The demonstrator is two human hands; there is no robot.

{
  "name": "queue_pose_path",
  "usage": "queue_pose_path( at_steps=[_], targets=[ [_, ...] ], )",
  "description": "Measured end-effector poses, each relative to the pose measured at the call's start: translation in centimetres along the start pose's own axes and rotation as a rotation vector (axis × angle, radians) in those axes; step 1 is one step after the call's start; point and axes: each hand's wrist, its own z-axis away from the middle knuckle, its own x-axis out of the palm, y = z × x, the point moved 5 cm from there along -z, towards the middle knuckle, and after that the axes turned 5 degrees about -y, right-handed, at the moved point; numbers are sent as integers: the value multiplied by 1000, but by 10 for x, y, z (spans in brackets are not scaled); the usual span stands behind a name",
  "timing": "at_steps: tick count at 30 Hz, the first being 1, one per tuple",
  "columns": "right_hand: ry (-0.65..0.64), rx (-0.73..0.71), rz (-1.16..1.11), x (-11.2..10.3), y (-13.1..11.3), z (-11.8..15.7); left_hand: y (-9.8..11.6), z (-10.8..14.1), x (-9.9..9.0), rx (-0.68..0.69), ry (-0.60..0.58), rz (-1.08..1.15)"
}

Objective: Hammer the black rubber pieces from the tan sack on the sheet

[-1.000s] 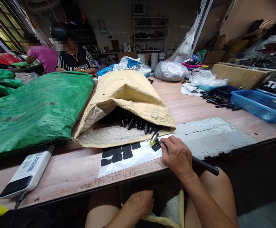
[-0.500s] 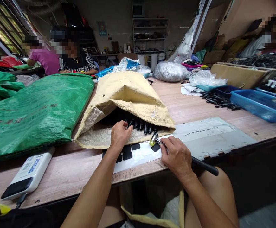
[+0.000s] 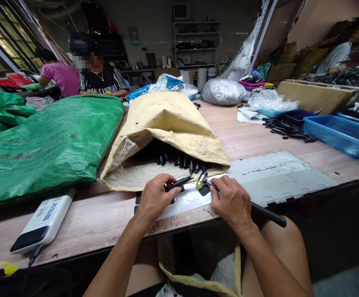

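Note:
Between the thumb and fingers of my left hand (image 3: 157, 193) is a slim black part (image 3: 181, 181), its tip pointing right. My right hand (image 3: 232, 199) grips a small hammer (image 3: 201, 180) with a metal head, a yellow-green face and a black handle that runs out behind the hand. The hammer head lies just right of the black part's tip. Behind both hands lies a cream woven sack (image 3: 170, 119), its mouth open towards me, with several black parts (image 3: 191, 165) inside. Under the hands is a white sheet (image 3: 194, 197) with black patches.
A green sack (image 3: 49, 144) and a white power bank (image 3: 45, 220) with a cable are at left. At right are a grey plate (image 3: 278, 173), a blue tray (image 3: 336, 134) and loose black parts (image 3: 290, 131). An open sack (image 3: 198, 280) hangs below the table edge. People sit beyond.
My left hand has come out of the sack's mouth towards me, now with a black part in its fingers. My right hand keeps its hold on the hammer, almost unmoved.

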Motion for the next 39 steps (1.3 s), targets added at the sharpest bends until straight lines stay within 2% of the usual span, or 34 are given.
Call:
queue_pose_path(
  at_steps=[2,5,9,13,17,21,30,33,39],
  targets=[
    [-2,-1,4,0,0,0,-4,11,11,7,-35,34],
    [-8,-13,4,1,1,0,-10,17,19,9,-19,69],
    [7,-72,-34,0,4,-2,-13,16,21,9,-19,84],
    [92,-108,-175,-16,2,-4,-12,15,21,4,-25,81],
    [78,-147,-427,-31,-15,-6,-11,16,22,10,-33,81],
    [-22,-194,-564,-29,-38,-7,-13,15,22,-9,-24,86],
    [-109,-247,-447,-21,-64,1,-12,14,22,-58,-28,100],
    [-140,-242,-405,-21,-62,1,-13,13,23,-69,-25,100],
    [-36,-195,-447,-30,-47,-3,-13,14,23,-53,-21,103]
  ],
)
